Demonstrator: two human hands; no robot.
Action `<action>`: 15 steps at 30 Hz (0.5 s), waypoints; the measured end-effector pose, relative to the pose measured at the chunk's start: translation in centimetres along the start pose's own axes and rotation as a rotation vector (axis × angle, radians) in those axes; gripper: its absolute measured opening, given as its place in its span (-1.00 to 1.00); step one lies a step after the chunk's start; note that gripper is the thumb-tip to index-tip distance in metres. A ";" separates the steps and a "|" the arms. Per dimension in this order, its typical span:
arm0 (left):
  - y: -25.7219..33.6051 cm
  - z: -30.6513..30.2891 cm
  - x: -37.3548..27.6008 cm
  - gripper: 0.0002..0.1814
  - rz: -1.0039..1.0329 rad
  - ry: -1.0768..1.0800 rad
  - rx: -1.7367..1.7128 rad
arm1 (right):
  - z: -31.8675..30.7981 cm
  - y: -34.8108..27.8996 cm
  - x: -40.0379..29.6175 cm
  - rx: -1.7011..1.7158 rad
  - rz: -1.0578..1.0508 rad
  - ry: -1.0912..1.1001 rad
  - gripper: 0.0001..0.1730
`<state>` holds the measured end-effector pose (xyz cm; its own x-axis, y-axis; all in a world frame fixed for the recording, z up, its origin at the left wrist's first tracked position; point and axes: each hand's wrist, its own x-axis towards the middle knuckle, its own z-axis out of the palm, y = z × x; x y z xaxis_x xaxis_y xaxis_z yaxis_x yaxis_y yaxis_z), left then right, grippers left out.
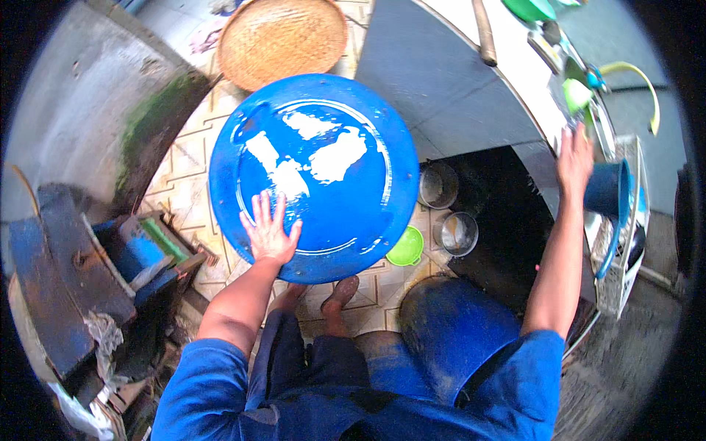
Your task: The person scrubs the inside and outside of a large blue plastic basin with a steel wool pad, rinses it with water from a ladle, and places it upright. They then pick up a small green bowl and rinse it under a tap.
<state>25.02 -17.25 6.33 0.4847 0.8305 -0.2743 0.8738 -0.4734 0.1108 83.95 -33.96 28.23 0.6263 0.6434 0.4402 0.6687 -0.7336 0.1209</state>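
Note:
My left hand (271, 234) lies flat with fingers spread on the near left part of a large round blue plastic lid or tabletop (342, 220), whose wet surface reflects light. My right hand (575, 154) reaches out to the right, over the edge of a white counter (513, 71). Its fingertips are beside a clear plastic bag or wrap (558, 96) and a light green plastic item (577, 95); whether they touch is unclear. A blue plastic pail (605, 190) is close to its wrist.
A woven bamboo tray (284, 38) lies beyond the blue round. Metal pots (456, 234) and a green plastic bowl (407, 247) sit on the tiled floor. Blue barrels (458, 331) stand near my right side, a weathered wooden structure (66, 264) at left. A wooden handle (485, 38) overhangs the counter edge.

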 end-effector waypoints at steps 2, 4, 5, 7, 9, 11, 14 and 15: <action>-0.6 -0.4 -0.1 -0.11 -0.003 -0.004 -0.010 | -2.6 -4.8 -3.0 0.049 -0.047 0.233 -0.40; -1.0 -0.6 -0.3 -0.11 0.003 -0.005 -0.018 | -3.7 -10.5 -8.6 0.250 -0.133 0.309 -0.50; -1.3 -0.4 -0.4 -0.10 0.010 0.004 -0.032 | -3.4 -12.8 -11.0 0.411 -0.202 0.212 -0.52; -1.3 0.0 -0.3 -0.09 0.024 0.019 -0.060 | -1.4 -17.0 -15.9 0.611 -0.183 -0.094 -0.49; -1.2 -0.1 -0.2 -0.10 0.017 0.016 -0.088 | 2.7 -19.7 -19.0 0.674 -0.069 -0.401 -0.40; -1.2 0.0 0.0 -0.10 0.018 0.017 -0.102 | 7.9 -21.0 -19.9 0.689 0.168 -0.614 -0.17; -0.9 0.3 0.3 -0.09 0.039 0.046 -0.145 | 16.2 -19.5 -20.3 1.257 0.658 -0.885 -0.05; -1.0 0.4 0.2 -0.09 0.044 0.053 -0.159 | 17.5 -19.9 -20.6 1.441 0.834 -0.974 -0.01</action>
<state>24.24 -16.72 5.74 0.5205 0.8263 -0.2152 0.8445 -0.4609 0.2729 64.72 -28.77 1.15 0.5471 0.5348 -0.6440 -0.4149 -0.4950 -0.7635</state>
